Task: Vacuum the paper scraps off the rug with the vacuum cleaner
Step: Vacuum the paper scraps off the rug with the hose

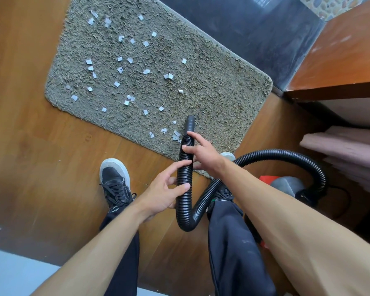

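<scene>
Hose (185, 157) is black and ribbed and passes through both hands. The left hand (165, 190) grips the lower section, with the thumb across the front and the fingers curled round the far side. The right hand (204, 153) grips the section just above, with thumb and forefinger laid across the ribs; its other fingers are hidden behind the hose. The two hands are near each other, with a short bare length of hose between them.

The nozzle (190, 123), a smooth black tube, projects just beyond the right forefinger and points down at the rug (218, 88). Whether its tip touches the pile cannot be told.

Scraps (120, 70) of white paper lie scattered over the rug. The nearest group lies just left of the right fingertips, beside the nozzle; most lie well beyond and left of both hands.

Below the left hand the hose bends in a U, passes under the right forearm and loops to the vacuum body (286, 184), right of the right arm. A shoe (115, 178) stands on the wood floor (30, 146), left of the left hand.
</scene>
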Tool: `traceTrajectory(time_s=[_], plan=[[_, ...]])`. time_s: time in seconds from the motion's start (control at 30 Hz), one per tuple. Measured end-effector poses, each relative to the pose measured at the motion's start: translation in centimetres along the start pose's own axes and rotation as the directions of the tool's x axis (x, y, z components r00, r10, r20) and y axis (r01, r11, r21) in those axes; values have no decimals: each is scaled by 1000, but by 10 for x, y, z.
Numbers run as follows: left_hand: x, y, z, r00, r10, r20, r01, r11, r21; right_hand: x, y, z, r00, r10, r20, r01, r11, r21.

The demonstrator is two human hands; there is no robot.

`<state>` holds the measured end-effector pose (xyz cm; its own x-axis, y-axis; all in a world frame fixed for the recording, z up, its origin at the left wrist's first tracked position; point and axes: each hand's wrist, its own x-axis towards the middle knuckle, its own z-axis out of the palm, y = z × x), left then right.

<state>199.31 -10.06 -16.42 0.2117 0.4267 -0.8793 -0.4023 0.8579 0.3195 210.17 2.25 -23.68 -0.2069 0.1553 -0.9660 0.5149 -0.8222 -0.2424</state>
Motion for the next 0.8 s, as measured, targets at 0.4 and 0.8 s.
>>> traceTrajectory(time_s=[0.4,0.8], plan=[[-13,-19,-10,1000,15,-22,-15,1000,-17,-2,8,24,1000,18,22,-17,999,-47],[-34,-36,-46,999,26,-40,-30,995,-91,-1,13,67,999,28,46,-24,996,-89]])
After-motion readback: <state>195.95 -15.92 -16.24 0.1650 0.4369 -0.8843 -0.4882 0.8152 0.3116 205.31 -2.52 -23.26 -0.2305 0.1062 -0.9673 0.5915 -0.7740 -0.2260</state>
